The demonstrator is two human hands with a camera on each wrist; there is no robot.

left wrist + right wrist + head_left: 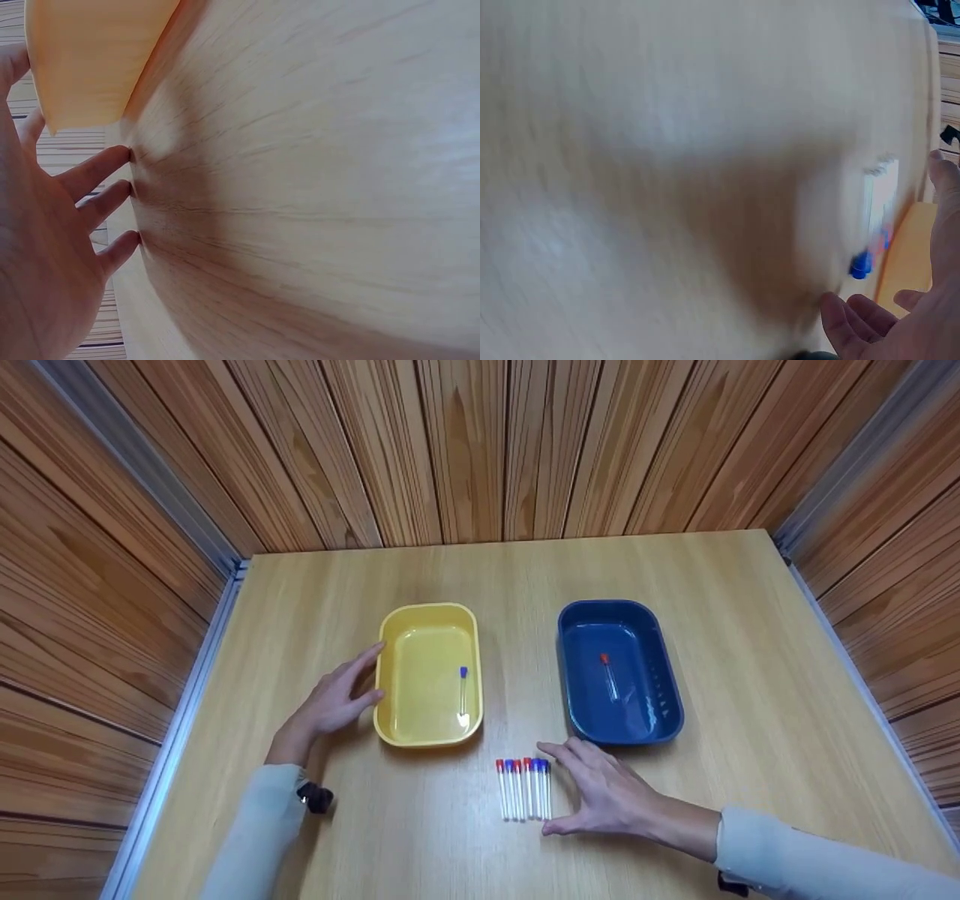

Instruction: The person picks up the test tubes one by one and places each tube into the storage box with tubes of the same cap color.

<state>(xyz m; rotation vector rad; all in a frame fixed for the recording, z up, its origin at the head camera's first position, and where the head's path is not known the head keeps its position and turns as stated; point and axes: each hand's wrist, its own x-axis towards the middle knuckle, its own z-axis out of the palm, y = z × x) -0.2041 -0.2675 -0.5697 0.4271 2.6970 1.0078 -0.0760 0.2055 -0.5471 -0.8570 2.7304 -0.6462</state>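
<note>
My left hand is at the left side of a yellow tray, its thumb and a finger touching the tray's edge. The other fingers stretch down to the tabletop in the left wrist view. Inside the tray lies a thin clear tube with a blue cap. My right hand hovers with spread fingers just right of a row of several capped tubes, holding nothing. Red and blue caps mix in that row, all at the far end. A red-capped tube lies in a dark blue tray.
The wooden table carries both trays side by side, with the row of tubes in front and between them. Wood-plank walls close off the back and both sides, with metal rails along the side edges.
</note>
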